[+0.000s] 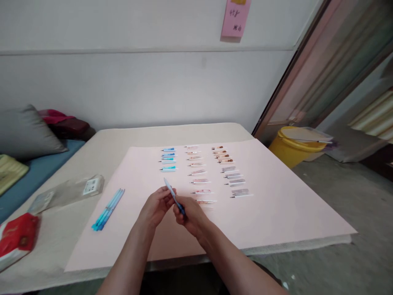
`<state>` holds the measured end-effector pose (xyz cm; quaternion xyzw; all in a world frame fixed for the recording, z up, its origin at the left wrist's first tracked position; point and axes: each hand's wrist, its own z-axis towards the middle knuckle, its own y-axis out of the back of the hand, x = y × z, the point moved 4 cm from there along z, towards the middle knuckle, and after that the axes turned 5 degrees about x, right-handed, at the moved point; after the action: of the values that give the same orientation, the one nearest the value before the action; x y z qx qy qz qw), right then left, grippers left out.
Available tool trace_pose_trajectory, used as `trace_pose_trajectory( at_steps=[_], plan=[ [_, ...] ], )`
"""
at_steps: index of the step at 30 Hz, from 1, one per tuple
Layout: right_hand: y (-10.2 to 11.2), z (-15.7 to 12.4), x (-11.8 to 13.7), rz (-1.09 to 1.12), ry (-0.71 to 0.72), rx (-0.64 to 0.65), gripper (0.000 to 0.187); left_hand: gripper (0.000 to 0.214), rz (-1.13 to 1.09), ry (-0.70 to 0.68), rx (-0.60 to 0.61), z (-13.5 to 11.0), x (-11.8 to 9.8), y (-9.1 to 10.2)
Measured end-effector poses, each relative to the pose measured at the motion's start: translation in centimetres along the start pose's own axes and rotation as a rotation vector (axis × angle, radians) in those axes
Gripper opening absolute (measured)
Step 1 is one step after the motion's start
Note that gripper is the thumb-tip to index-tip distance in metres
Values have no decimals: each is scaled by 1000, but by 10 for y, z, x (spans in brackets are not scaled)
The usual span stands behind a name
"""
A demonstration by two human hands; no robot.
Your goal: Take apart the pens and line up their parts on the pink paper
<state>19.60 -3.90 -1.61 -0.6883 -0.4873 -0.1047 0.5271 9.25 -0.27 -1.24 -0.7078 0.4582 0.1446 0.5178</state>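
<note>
Over the near middle of the pink sheet, a slim pen (173, 195) with a pale upper end and a dark blue lower end is held at a slant. My right hand (190, 213) is closed round its dark blue end. My left hand (158, 205) has its fingers curled against the pen's middle, and the fingertips are partly hidden behind it. Beyond my hands lie rows of pen parts: blue pieces (168, 168) with thin refills, pinkish patterned pieces (199, 181) in the middle, brown pieces (225, 161) and grey pieces (240, 191) to the right. Several blue pens (109, 209) lie bundled at left.
The pink sheet (282, 205) covers much of the table. A clear plastic bag (72, 191) and a red packet (20, 237) sit on the table's left side. Grey cushion (29, 131) stands beyond the left edge. A yellow bucket (287, 147) is on the floor at right.
</note>
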Motion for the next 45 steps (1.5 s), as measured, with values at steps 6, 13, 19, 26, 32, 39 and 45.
trace_pose_trajectory(
  at_steps=[6,13,19,26,32,39,45],
  plan=[
    [-6,-3,3,-46,63,81,14,20,38,-119,39,2,-2,0],
    [-7,-4,2,-130,106,38,12,15,99,-149,-20,-1,-5,6],
    [-5,-8,5,-128,111,65,11,19,-46,-148,-20,-2,-12,9],
    [-5,-7,3,-152,125,59,12,10,-30,-143,-102,1,-10,18],
    [-6,-9,3,-150,96,99,16,11,8,-161,-46,-3,-13,14],
    [-12,-14,7,-73,55,196,20,21,21,-151,149,-10,-12,-4],
    [-12,-12,4,-178,101,166,20,16,45,-199,-4,-8,-17,3]
  ],
)
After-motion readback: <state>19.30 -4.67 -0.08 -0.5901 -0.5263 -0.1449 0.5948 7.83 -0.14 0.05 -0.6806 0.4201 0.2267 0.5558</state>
